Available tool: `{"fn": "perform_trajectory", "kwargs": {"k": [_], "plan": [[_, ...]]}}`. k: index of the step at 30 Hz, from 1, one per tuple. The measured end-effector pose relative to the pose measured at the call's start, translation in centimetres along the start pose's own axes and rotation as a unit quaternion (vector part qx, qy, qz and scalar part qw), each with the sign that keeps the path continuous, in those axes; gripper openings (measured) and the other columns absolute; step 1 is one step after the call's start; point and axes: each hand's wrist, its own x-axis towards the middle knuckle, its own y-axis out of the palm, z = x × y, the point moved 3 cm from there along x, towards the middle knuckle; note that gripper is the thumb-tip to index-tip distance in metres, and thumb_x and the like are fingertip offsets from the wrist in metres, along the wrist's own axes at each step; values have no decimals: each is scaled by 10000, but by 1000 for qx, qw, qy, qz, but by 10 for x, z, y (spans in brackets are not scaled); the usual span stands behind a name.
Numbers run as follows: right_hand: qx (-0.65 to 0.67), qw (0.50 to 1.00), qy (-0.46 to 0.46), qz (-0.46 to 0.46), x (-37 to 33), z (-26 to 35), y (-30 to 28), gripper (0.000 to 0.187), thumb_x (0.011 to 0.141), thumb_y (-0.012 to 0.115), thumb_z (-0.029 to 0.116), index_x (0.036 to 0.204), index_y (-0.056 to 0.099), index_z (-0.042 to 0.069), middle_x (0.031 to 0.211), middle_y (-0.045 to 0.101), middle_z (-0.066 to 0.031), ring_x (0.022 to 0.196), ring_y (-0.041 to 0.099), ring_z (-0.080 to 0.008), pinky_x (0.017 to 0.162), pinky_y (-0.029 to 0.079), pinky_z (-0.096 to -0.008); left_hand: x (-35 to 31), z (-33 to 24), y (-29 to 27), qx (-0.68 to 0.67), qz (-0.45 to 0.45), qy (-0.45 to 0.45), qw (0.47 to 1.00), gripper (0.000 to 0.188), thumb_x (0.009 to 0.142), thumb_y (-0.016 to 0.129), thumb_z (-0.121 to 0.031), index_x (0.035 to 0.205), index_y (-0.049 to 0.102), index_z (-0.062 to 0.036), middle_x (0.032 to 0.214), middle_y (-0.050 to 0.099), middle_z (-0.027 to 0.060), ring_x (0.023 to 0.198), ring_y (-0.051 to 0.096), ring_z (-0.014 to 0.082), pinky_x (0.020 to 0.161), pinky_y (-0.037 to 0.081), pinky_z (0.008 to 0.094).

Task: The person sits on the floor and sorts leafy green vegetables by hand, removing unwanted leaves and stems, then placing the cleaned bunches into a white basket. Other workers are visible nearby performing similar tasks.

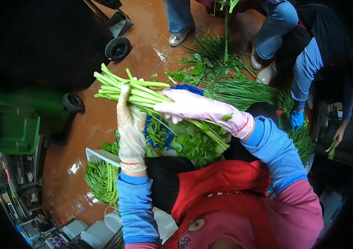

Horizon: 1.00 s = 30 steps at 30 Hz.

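Head cam: our L hand [129, 112] & R hand [180, 101] clasp stalks [146, 93], prob. gathered; greens [104, 182] beside L wrist prob. await us.

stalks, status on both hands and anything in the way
Left hand, right hand: both gripping stalks. Bare ends pointing left. Right hand hides part of stalks.

The left glove [130, 124] is cream, the right glove [203, 108] pale pink; red wrist bands [131, 163], blue striped sleeves [137, 207], pink top [303, 207], red apron [218, 182], black trousers [164, 176].
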Motion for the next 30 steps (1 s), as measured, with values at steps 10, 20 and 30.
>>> {"fn": "perform_trajectory", "kwargs": {"k": [10, 20, 30], "plan": [[60, 990, -1, 125, -17, 26, -4, 445, 874, 515, 482, 957, 567, 47, 694, 585, -5, 546, 532, -72, 505, 445, -206, -10, -4, 23, -5, 150, 43, 988, 706, 774, 675, -193, 1331, 293, 11, 1298, 417, 210, 1181, 444, 310, 1012, 372, 448], [198, 972, 55, 115, -12, 15, -8, 360, 883, 540, 366, 893, 602, 11, 674, 593, -42, 520, 544, -91, 479, 455, -204, 0, 2, 8, 9, 90, -70, 993, 467, 801, 641, -165, 1195, 482, 28, 1040, 599, 172, 940, 590, 245, 870, 483, 371], [165, 978, -62, -115, -9, 18, -80, 302, 838, 572, 289, 966, 622, 20, 793, 634, -33, 691, 559, -89, 646, 437, -211, -21, -74, -36, 114, -84, 192, 971, 412, 866, 532, -60, 1260, 414, -73, 1247, 451, 125, 1125, 481, 217, 987, 392, 366]]}}
